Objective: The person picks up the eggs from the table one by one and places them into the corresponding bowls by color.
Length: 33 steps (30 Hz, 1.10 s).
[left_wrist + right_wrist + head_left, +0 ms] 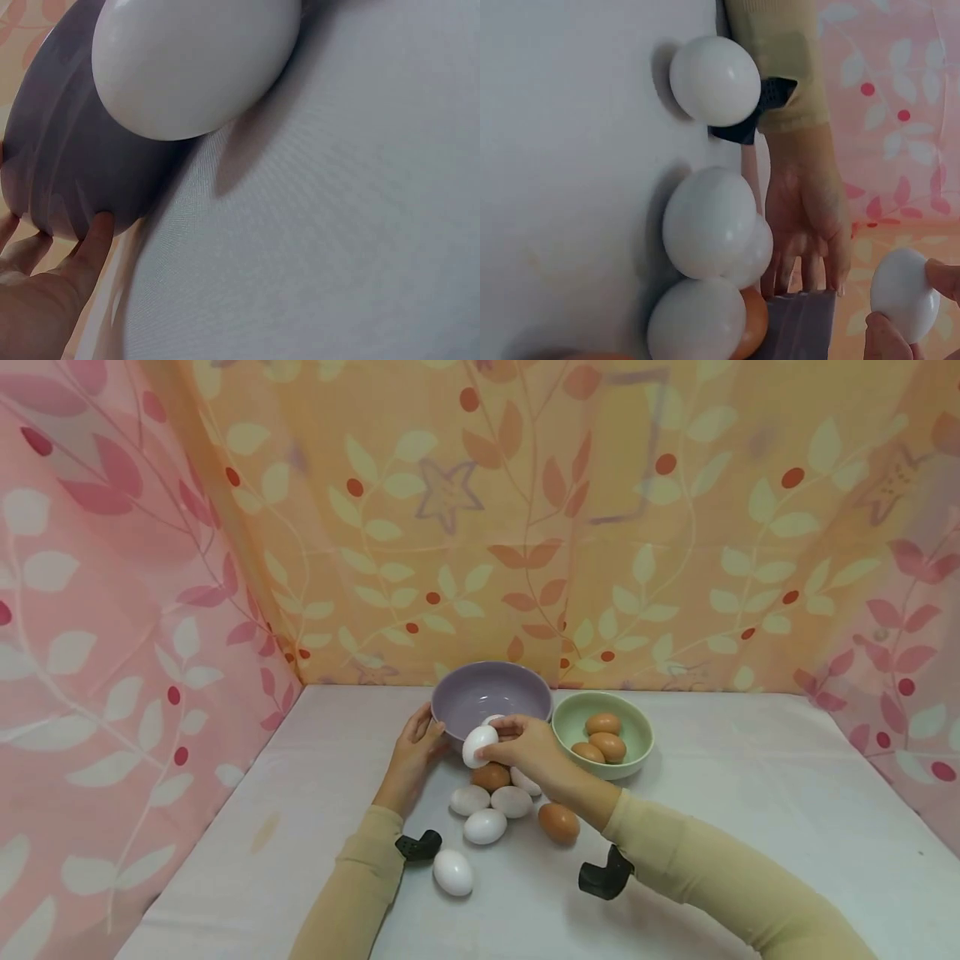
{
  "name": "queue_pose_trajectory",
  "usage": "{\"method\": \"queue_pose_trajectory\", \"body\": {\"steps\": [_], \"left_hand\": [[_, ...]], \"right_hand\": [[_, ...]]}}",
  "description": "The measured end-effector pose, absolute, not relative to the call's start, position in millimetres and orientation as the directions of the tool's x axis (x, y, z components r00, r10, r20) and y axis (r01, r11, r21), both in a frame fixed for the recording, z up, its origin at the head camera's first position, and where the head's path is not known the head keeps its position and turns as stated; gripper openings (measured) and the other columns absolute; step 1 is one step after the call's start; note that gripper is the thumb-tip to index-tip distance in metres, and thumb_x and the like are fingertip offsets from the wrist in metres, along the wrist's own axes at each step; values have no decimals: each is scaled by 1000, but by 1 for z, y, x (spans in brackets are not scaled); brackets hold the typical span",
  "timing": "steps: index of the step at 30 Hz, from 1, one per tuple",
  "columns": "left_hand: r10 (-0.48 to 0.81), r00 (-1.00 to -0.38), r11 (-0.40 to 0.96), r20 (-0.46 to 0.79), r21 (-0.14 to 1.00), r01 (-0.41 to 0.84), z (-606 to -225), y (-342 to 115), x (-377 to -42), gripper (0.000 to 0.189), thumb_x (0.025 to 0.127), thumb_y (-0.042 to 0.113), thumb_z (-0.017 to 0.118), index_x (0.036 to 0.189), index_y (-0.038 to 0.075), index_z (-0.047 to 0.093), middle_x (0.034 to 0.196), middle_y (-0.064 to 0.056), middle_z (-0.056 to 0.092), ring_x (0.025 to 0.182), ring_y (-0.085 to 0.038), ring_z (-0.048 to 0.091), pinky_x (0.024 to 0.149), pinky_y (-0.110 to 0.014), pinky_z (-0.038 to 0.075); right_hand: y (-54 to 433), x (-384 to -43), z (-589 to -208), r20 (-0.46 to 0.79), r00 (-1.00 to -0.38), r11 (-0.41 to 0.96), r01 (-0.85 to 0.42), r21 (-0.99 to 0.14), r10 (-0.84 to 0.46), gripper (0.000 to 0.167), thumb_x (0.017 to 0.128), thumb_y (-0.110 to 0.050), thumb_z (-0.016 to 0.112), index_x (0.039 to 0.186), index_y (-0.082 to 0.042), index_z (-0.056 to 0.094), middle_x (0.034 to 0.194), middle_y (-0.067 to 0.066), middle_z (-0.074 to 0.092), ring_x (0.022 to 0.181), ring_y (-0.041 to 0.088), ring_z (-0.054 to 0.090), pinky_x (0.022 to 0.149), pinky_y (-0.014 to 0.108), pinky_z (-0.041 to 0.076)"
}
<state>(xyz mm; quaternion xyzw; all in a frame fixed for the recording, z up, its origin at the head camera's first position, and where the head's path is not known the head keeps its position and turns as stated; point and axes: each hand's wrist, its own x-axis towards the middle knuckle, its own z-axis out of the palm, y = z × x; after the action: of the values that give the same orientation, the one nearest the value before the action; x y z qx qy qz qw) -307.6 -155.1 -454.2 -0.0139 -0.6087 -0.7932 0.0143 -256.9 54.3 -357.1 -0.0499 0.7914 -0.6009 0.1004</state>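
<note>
Between the thumb and fingers of my right hand [528, 746] is a white egg [480, 747], pinched at the near rim of the purple bowl [491, 687]. Part of another white egg [492, 718] shows behind it, mostly hidden by the hand. My left hand [415, 750] rests against the bowl's left side, its extended fingers touching the outer wall in the left wrist view. In front of the bowl lie several white eggs [485, 827] and a brown egg [491, 777], grouped close together.
To the right of the purple bowl stands a green bowl [641, 739] with brown eggs [607, 746] inside. A single brown egg [558, 823] lies near the right forearm, and a white egg [453, 872] beside the left wrist. Patterned cloth [450, 568] hangs behind the white table [750, 827].
</note>
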Motion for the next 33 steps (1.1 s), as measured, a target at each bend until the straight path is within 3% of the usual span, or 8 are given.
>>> {"method": "queue_pose_trajectory", "body": {"steps": [10,24,33], "left_hand": [[7,-999,-269,51,962,47,-457,-155,-309,59,102,20,58,155,16,32,163,-5,30,144,-22,38,115,-50,40],[-1,-999,-271,50,961,49,-457,-156,-310,56,102,19,57,153,18,36,163,-3,31,146,-19,35,115,-49,40],[12,-998,-269,56,962,50,-456,-156,-309,57,103,16,55,155,17,33,164,-6,28,149,-24,32,116,-53,37]], "right_hand": [[48,-278,-351,-65,-989,210,36,-977,-134,50,78,-10,83,123,1,64,117,17,70,96,17,67,83,28,59],[43,-304,-346,-105,-990,126,93,-988,-94,50,81,-7,79,127,3,61,125,19,64,98,19,67,86,27,59],[39,-321,-344,-122,-992,131,116,-985,-37,50,79,-7,81,124,3,63,124,19,64,98,19,67,87,28,60]]}}
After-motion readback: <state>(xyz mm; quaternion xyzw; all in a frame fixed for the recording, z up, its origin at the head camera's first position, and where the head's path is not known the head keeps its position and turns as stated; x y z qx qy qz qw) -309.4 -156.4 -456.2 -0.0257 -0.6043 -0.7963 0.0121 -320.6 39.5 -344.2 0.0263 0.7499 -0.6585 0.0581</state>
